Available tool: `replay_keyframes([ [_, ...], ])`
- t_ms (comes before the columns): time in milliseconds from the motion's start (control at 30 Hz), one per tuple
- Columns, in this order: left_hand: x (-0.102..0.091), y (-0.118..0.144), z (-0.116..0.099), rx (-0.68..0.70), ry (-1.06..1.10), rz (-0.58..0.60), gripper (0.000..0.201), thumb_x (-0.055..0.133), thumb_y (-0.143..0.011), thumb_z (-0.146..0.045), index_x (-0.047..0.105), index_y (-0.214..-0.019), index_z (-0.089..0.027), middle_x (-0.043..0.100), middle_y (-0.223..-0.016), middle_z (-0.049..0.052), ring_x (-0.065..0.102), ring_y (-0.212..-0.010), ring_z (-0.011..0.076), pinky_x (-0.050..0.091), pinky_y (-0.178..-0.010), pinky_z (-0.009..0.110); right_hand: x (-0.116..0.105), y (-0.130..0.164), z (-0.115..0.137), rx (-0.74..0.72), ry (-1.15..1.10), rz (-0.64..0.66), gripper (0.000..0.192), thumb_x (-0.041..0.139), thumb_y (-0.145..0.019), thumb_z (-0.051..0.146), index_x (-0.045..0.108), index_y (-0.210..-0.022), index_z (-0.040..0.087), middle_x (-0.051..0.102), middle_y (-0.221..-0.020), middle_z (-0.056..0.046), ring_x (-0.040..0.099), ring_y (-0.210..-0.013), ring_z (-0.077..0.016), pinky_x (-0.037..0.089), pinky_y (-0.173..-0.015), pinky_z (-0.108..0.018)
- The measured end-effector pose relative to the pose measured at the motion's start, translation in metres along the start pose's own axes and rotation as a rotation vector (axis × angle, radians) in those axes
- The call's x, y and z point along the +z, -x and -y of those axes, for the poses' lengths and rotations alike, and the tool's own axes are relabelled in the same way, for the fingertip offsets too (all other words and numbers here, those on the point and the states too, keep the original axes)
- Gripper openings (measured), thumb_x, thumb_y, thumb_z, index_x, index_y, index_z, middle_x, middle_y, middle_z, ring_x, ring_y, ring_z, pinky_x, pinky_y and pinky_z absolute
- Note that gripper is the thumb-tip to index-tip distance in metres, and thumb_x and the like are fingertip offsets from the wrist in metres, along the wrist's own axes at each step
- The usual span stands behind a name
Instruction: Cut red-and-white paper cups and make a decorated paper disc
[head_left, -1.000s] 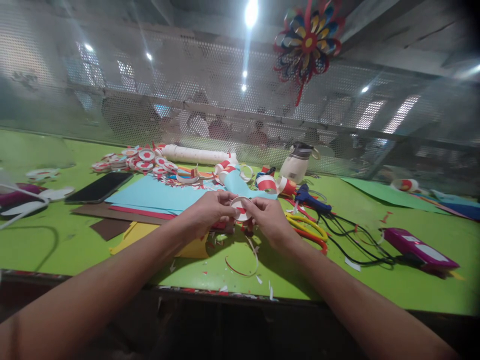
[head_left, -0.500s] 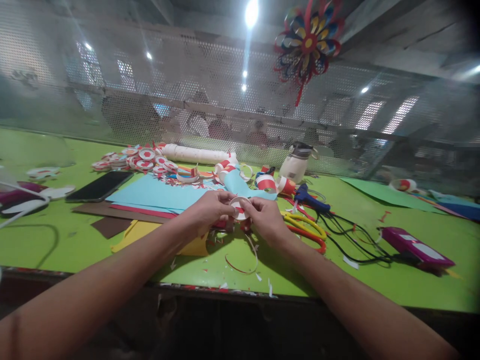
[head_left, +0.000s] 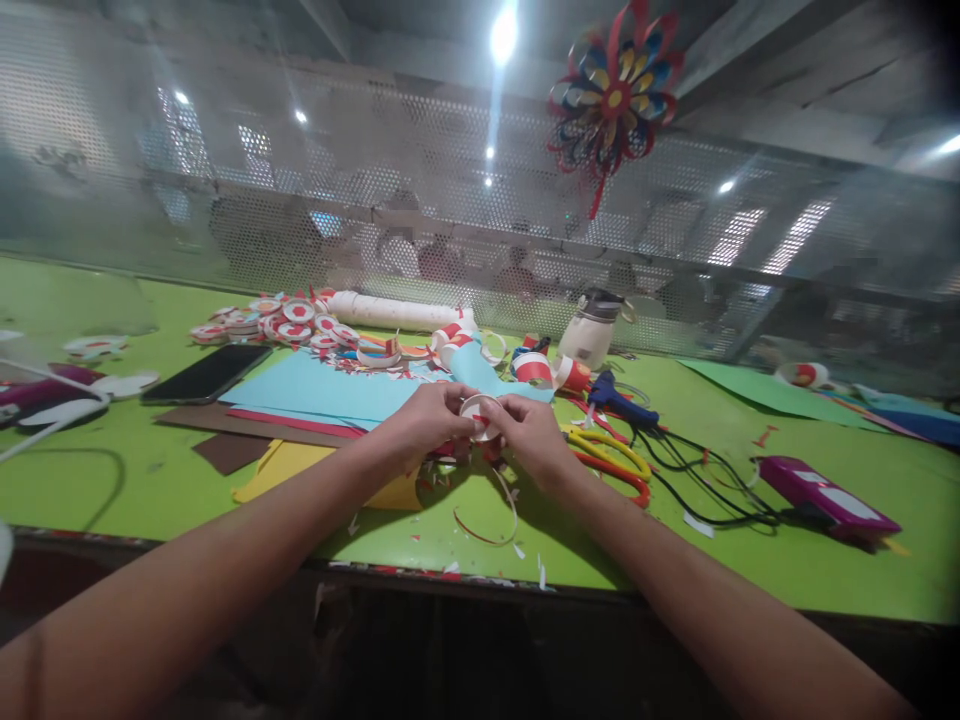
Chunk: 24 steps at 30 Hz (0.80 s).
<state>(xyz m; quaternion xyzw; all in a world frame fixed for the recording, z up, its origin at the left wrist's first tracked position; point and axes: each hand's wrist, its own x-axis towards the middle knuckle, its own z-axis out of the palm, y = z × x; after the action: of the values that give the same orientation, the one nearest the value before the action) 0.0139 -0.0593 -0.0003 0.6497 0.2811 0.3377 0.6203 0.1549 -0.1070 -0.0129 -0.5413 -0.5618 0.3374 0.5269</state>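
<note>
Object: paper ring (head_left: 478, 417), small and round.
Colour: white band with a red mark on the side that faces the camera.
Pose: held on edge, open face tilted toward the camera, clear of the green surface (head_left: 750, 560).
Grip: pinched from both sides, left hand (head_left: 425, 418) on its left rim, right hand (head_left: 534, 433) on its right rim; fingers (head_left: 501, 408) cover part of the edge.
Position: centre of view, above the yellow paper sheet (head_left: 300, 465) edge and loose red trimmings.
Detail: pattern inside is too small to tell.

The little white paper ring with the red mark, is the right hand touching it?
Touching. The head view shows the right hand's fingertips pinching the paper ring's edge, with no gap, while the left hand grips its other side.
</note>
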Motion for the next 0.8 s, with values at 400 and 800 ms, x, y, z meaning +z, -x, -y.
replay_keyframes([
  [400, -0.002, -0.005, 0.007, -0.063, 0.033, -0.017, 0.03, 0.07, -0.056, -0.006, 0.061, -0.084, -0.012, 0.065, -0.067, 0.004, 0.059, -0.057, 0.0129, 0.046, -0.053, 0.025, 0.0, -0.003, -0.004, 0.069, -0.032, -0.01, 0.026, 0.07, -0.069, 0.037, 0.057, -0.064, 0.015, 0.06, -0.052, -0.001, 0.048, -0.036, -0.0084, 0.035, -0.034, -0.021],
  [800, -0.008, 0.0, -0.009, -0.163, 0.307, 0.049, 0.027, 0.064, -0.053, -0.002, 0.06, -0.08, -0.009, 0.064, -0.074, 0.007, 0.061, -0.067, 0.0145, 0.05, -0.066, 0.028, -0.016, -0.006, 0.006, 0.148, -0.293, 0.171, 0.026, 0.065, -0.078, 0.037, 0.064, -0.071, 0.012, 0.062, -0.062, -0.004, 0.055, -0.048, -0.0105, 0.044, -0.046, -0.023],
])
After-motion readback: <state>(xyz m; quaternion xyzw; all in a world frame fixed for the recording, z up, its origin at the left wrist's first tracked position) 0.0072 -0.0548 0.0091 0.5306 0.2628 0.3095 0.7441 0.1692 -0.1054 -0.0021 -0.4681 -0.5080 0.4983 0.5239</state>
